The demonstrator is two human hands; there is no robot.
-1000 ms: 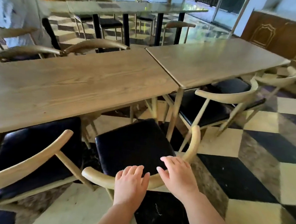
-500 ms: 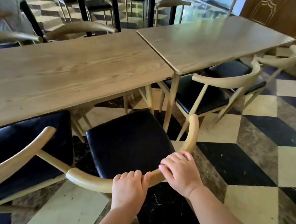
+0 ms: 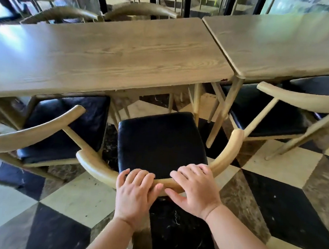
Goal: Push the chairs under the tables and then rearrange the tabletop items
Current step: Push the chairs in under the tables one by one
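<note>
Your left hand (image 3: 134, 191) and right hand (image 3: 194, 189) each grip the curved pale-wood backrest (image 3: 99, 170) of the black-cushioned chair (image 3: 159, 139), side by side for an even push; its seat sits just short of the light wooden surface (image 3: 110, 51).

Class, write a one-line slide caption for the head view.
Left hand and right hand rest on a chair's curved backrest, its black seat short of the wooden table.

Two bare hands (image 3: 167, 193); forearms bare too — no sleeves, rings.
</note>
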